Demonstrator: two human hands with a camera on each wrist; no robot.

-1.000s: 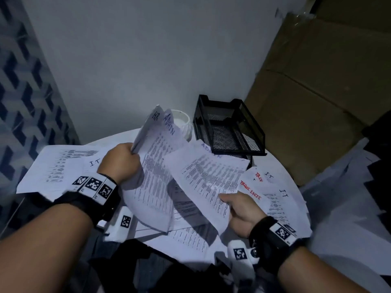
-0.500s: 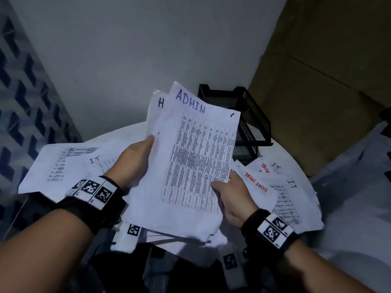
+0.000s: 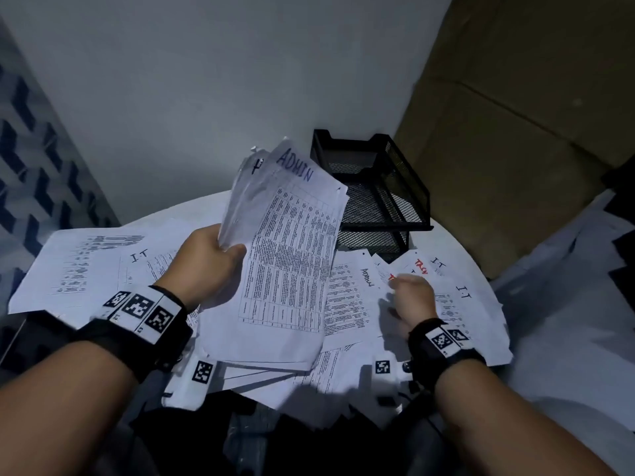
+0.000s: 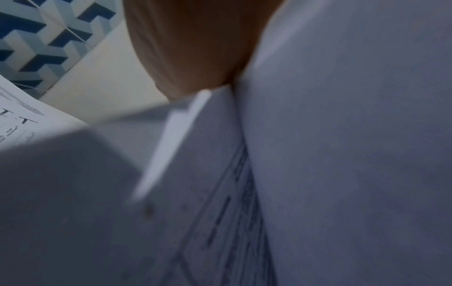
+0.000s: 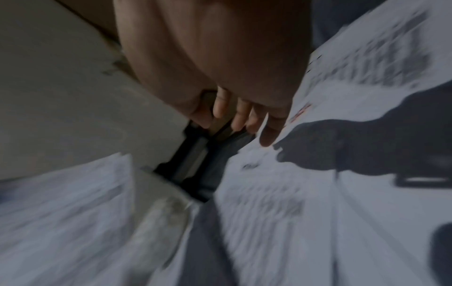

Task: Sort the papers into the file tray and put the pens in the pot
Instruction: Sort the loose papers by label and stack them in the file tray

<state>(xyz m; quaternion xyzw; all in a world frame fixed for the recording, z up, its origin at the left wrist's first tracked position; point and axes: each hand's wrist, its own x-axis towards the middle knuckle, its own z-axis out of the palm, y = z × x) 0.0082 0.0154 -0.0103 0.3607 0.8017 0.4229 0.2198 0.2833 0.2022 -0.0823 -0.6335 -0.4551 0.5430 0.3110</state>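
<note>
My left hand [image 3: 213, 259] grips a stack of printed sheets [image 3: 292, 262] by its left edge, tilted up above the table; the top sheet is headed ADMIN. In the left wrist view the held sheets [image 4: 342, 154] fill the frame below the hand [image 4: 195, 48]. My right hand [image 3: 409, 293] hovers with loose, spread fingers [image 5: 269, 133] over loose papers [image 3: 446, 297] marked IT and with red writing, holding nothing. A black mesh file tray [image 3: 385, 201] with stacked tiers stands at the back of the table. No pens or pot are visible.
More loose sheets [image 3: 82, 266] marked IT cover the left side of the round white table [image 3: 457, 249]. Brown cardboard [image 3: 515, 149] leans behind the tray at right. A patterned blue wall [image 3: 34, 173] stands at left.
My right hand let go of the ADMIN stack and moved right, down to the loose papers. The left hand now holds the stack alone, tilted further back.
</note>
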